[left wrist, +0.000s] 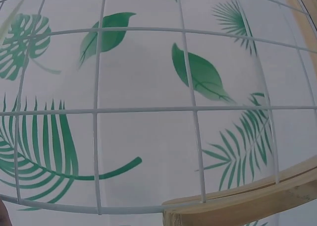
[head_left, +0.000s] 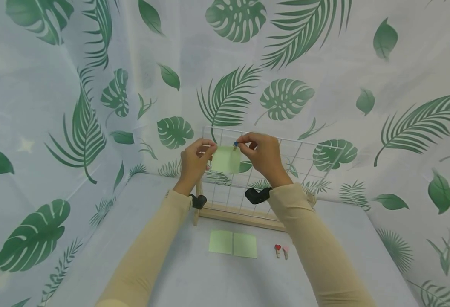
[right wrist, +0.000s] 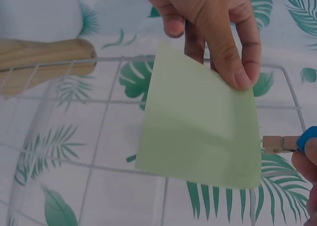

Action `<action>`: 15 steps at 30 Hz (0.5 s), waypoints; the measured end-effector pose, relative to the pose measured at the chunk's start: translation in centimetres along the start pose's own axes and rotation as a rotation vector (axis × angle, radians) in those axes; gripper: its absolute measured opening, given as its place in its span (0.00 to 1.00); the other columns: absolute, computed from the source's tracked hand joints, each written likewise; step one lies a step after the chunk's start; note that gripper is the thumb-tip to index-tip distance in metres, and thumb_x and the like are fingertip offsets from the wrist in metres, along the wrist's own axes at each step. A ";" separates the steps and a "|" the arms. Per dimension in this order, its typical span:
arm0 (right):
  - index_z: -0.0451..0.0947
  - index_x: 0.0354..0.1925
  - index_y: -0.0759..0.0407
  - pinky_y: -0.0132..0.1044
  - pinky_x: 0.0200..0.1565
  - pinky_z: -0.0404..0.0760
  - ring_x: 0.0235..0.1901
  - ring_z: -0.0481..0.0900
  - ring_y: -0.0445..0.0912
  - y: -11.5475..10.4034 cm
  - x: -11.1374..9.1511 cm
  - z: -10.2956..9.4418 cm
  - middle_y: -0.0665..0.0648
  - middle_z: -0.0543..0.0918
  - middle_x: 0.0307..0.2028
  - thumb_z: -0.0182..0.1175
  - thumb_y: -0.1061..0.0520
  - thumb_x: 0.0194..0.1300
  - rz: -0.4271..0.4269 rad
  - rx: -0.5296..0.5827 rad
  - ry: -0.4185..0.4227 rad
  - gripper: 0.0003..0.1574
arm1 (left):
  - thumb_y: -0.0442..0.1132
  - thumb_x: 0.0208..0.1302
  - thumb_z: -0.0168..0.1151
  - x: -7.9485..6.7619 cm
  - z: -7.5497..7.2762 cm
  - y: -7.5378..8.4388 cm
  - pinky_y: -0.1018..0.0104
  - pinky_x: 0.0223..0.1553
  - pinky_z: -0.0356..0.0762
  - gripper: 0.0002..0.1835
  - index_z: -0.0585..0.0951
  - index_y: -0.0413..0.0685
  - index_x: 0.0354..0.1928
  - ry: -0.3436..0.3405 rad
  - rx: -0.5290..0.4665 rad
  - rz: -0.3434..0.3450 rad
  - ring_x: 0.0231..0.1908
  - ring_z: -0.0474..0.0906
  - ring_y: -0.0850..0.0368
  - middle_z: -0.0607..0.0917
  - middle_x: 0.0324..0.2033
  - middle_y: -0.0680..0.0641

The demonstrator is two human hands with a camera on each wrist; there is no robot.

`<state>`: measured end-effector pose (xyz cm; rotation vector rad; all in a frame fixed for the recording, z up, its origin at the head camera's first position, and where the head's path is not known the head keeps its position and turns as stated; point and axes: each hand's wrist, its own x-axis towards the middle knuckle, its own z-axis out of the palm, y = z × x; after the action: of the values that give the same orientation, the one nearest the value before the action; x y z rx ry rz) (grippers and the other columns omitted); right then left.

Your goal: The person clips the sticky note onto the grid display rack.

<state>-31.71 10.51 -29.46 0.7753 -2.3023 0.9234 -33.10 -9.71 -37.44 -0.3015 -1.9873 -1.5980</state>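
Observation:
A pale green square of paper (head_left: 225, 160) is pinched at its upper left by my left hand (head_left: 193, 164), in front of a white wire grid (left wrist: 143, 109). My right hand (head_left: 266, 157) pinches a small wooden clothespin (right wrist: 280, 143) with a blue ornament (right wrist: 308, 137). In the right wrist view, the clothespin's tip is right beside the paper's edge; whether it bites the paper I cannot tell. Only a sliver of the left hand shows in the left wrist view, and the paper's hold is out of sight there.
The grid stands in a wooden base (head_left: 244, 218) on a white table (head_left: 194, 277). In front lie two more green paper squares (head_left: 221, 241), side by side. Right of them are two small clothespins, one with a red heart (head_left: 278, 247), one pink (head_left: 285, 249). Leaf-patterned cloth (head_left: 324, 85) hangs behind.

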 end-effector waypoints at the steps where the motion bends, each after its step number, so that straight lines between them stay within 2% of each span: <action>1: 0.92 0.41 0.66 0.30 0.22 0.61 0.24 0.81 0.55 0.0 0.1 0.1 0.64 0.92 0.36 0.70 0.67 0.71 -0.003 -0.011 0.008 0.04 | 0.40 0.76 0.70 0.0 0.0 0.0 0.42 0.27 0.88 0.07 0.88 0.43 0.45 0.005 -0.003 0.000 0.29 0.88 0.51 0.93 0.35 0.42; 5: 0.92 0.40 0.66 0.33 0.25 0.69 0.24 0.83 0.55 -0.1 0.4 0.7 0.63 0.93 0.36 0.70 0.66 0.71 -0.018 -0.056 0.026 0.04 | 0.39 0.76 0.71 0.1 0.2 0.0 0.59 0.23 0.87 0.07 0.88 0.42 0.45 0.019 -0.001 0.010 0.29 0.89 0.51 0.93 0.35 0.41; 8: 0.92 0.40 0.66 0.40 0.27 0.78 0.25 0.86 0.55 -0.2 0.6 1.1 0.63 0.93 0.36 0.71 0.66 0.70 -0.048 -0.084 0.033 0.04 | 0.39 0.76 0.71 0.1 0.3 0.0 0.71 0.22 0.83 0.07 0.88 0.42 0.45 0.024 0.001 0.021 0.30 0.89 0.49 0.93 0.36 0.40; 11: 0.92 0.40 0.67 0.48 0.29 0.85 0.26 0.88 0.56 -0.4 0.8 1.4 0.64 0.93 0.37 0.71 0.65 0.71 -0.068 -0.107 0.032 0.04 | 0.39 0.76 0.71 0.0 0.3 0.0 0.74 0.23 0.82 0.07 0.88 0.41 0.45 0.027 0.007 0.024 0.31 0.90 0.47 0.93 0.36 0.40; 15: 0.91 0.40 0.68 0.49 0.28 0.87 0.25 0.89 0.55 -0.5 1.0 1.8 0.64 0.93 0.37 0.70 0.66 0.71 -0.050 -0.120 0.018 0.04 | 0.39 0.76 0.71 0.0 0.5 -0.1 0.73 0.23 0.83 0.07 0.88 0.42 0.45 0.028 0.014 0.012 0.32 0.90 0.47 0.93 0.36 0.40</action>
<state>-32.50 8.61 -29.69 0.7659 -2.2885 0.7593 -33.27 -9.29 -37.57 -0.2841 -1.9712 -1.5716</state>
